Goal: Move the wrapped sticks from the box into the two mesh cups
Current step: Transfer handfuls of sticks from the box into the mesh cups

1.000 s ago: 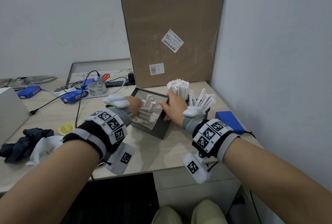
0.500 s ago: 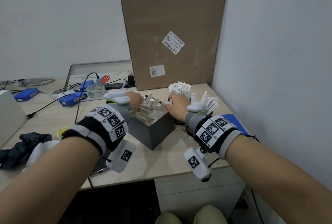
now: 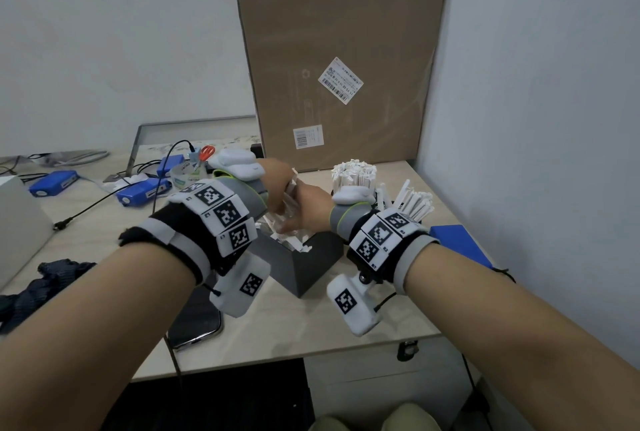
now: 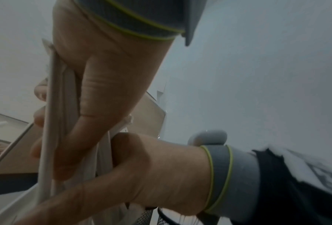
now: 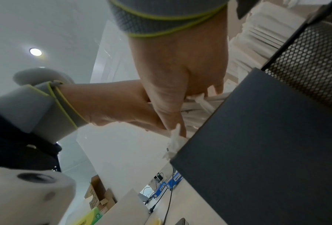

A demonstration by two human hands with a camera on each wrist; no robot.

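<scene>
Both hands meet above the dark grey box (image 3: pixel 308 268) and grip one bundle of white wrapped sticks (image 3: pixel 291 202). My left hand (image 3: pixel 280 188) holds the bundle's upper part; in the left wrist view its thumb curls round the sticks (image 4: pixel 53 121). My right hand (image 3: pixel 301 216) grips the bundle lower down, just over the box's rim. More sticks lie in the box (image 5: pixel 257 152). Behind the right hand stand two black mesh cups. The far cup (image 3: pixel 353 176) is packed with upright sticks; the near cup (image 3: pixel 414 204) holds sticks leaning right.
A tall cardboard carton (image 3: pixel 339 60) stands behind the cups, with the wall close on the right. A blue box (image 3: pixel 457 243) lies right of the cups. A phone (image 3: pixel 197 323) lies near the table's front edge, dark cloth (image 3: pixel 45 278) at the left, blue devices and cables behind.
Both hands rose out of the box with a bundle of sticks and closed together on it. The view shifted, so the box now shows its side.
</scene>
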